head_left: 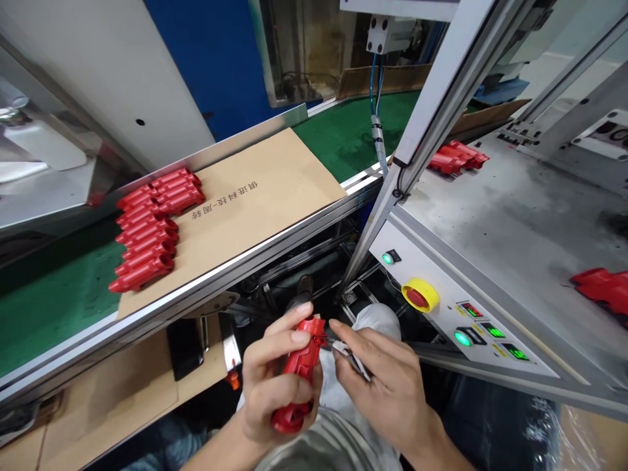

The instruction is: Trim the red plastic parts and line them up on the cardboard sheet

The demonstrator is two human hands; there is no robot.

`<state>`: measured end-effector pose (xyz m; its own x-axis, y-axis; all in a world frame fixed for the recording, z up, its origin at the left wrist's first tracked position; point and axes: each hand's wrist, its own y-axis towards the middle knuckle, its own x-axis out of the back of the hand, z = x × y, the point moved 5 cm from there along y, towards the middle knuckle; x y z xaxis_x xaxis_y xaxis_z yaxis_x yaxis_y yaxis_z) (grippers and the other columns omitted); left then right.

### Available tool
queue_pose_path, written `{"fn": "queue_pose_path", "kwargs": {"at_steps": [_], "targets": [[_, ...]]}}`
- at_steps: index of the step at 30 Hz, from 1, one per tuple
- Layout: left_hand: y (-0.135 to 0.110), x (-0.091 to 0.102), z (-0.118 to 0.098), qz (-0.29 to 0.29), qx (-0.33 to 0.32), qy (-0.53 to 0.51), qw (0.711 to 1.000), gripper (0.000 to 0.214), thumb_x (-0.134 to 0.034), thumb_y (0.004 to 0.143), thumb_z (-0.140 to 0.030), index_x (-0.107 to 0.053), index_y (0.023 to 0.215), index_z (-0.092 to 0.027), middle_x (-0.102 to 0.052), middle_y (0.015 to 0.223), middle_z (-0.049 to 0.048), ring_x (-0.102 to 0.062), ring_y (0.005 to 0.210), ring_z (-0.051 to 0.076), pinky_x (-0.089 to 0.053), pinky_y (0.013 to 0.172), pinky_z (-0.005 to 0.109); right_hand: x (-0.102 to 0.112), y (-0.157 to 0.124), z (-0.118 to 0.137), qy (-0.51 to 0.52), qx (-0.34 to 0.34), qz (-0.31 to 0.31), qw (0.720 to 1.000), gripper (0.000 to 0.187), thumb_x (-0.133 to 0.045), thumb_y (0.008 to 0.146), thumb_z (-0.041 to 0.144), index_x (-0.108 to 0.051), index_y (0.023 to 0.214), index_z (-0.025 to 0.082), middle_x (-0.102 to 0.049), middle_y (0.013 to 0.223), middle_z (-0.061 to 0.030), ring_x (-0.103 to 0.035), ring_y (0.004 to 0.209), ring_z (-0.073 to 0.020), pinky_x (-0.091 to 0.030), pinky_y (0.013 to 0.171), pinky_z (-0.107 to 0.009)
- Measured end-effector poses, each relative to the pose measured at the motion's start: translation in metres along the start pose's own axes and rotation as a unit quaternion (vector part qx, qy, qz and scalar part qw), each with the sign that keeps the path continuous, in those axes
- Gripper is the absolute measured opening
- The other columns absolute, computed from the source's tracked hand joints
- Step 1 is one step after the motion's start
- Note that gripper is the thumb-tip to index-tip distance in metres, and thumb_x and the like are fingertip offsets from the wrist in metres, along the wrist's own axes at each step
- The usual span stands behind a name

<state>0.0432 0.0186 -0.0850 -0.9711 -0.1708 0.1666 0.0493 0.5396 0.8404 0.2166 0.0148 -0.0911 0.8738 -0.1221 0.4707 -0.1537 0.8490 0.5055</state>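
A red plastic housing (300, 369) is gripped in my left hand (275, 379), tilted, with its narrower end up. My right hand (385, 376) pinches a small tool with a grey-white handle (354, 361) and a thin dark tip. That tip meets the side of the red housing near its upper end; the exact contact is too small to make out. Several like red housings (147, 261) lie in rows on a cardboard sheet at the left.
The printed cardboard sheet (275, 176) lies on a green conveyor belt (338, 140). At right, a metal-framed machine carries more red parts (458, 157), a yellow-ringed red button (419, 296) and lit displays. A dark phone-like slab (185, 348) rests on a lower cardboard shelf.
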Motion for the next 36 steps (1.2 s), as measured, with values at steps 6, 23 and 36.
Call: {"fn": "queue_pose_path", "kwargs": {"at_steps": [6, 23, 36], "targets": [[0.007, -0.008, -0.002, -0.026, 0.036, -0.02, 0.999, 0.042, -0.063, 0.072, 0.023, -0.054, 0.082, -0.016, -0.063, 0.129, 0.0053, -0.073, 0.134, 0.033, -0.072, 0.103, 0.043, -0.01, -0.003, -0.016, 0.179, -0.169, 0.043, 0.968, 0.026, -0.069, 0.104, 0.026, -0.082, 0.126, 0.024, -0.069, 0.075, 0.0005, -0.06, 0.062, -0.012, -0.049, 0.057, -0.025], [0.003, -0.01, -0.005, -0.037, 0.049, -0.002, 0.998, 0.038, -0.067, 0.074, 0.018, -0.055, 0.079, -0.018, -0.066, 0.125, 0.0037, -0.076, 0.13, 0.032, -0.072, 0.103, 0.045, 0.009, 0.001, 0.008, -0.03, -0.017, -0.013, 0.999, 0.054, -0.068, 0.099, 0.009, -0.063, 0.152, 0.021, -0.079, 0.109, -0.0093, -0.075, 0.097, -0.0215, -0.065, 0.084, -0.037], [0.003, -0.007, -0.006, -0.024, 0.036, 0.012, 0.999, 0.038, -0.066, 0.075, 0.019, -0.055, 0.081, -0.017, -0.065, 0.125, 0.0053, -0.075, 0.132, 0.032, -0.072, 0.104, 0.047, 0.005, -0.002, 0.008, -0.025, -0.013, -0.009, 1.0, 0.054, -0.07, 0.1, 0.008, -0.062, 0.152, 0.019, -0.078, 0.1, -0.0071, -0.073, 0.086, -0.0193, -0.064, 0.076, -0.034]]}}
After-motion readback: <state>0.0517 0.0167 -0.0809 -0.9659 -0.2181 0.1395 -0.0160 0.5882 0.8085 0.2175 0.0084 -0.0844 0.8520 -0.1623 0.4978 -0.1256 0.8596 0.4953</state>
